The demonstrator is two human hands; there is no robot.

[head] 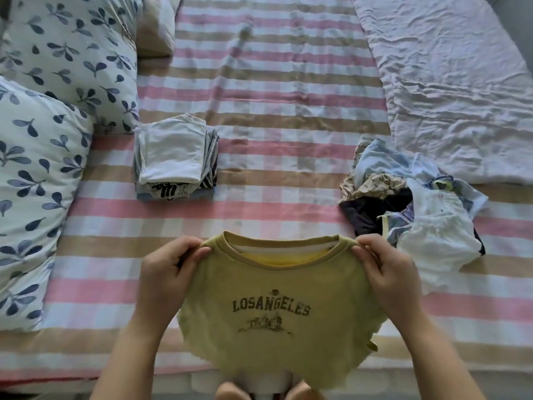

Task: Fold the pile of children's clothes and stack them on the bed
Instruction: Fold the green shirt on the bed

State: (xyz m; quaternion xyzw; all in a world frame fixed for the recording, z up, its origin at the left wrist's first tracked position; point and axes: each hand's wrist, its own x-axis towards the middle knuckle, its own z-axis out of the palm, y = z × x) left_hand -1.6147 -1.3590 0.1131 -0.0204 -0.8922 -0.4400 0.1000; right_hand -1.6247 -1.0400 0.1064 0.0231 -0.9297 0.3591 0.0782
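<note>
Head view, single frame; we list the items as we find them.

1. Olive-yellow cotton T-shirt [271, 307], with a round ribbed neckband, dark "LOS ANGELES" lettering and a small drawing beneath it on the chest. We hold it up by the shoulders, front toward us, over the near edge of the bed. Its lower hem hangs free and is partly blurred.

2. Left hand [170, 272]: fingers and thumb are curled, pinching the shirt's shoulder on our left, just beside the neckband.

3. Right hand [388, 274]: the same grip, pinching the opposite shoulder.

4. Stack of folded garments [173, 160], with a plain white piece on top and striped and black-printed pieces showing at the edges. It lies on the sheet beyond our left hand, just beside the pillows and well apart from the shirt.

5. Loose pile of unfolded clothes [412, 203] in pale blue, white, patterned beige and dark navy. It lies on the sheet to the right, close beyond our right hand.

6. Bed sheet in pink, tan and white stripes [274, 82], spread flat under everything listed.

7. Two white pillows with a blue leaf print [66, 53], along the left side, one overlapping the other.

8. Crumpled pale lilac quilt [450, 82] at far right, with its near edge meeting the loose pile.
</note>
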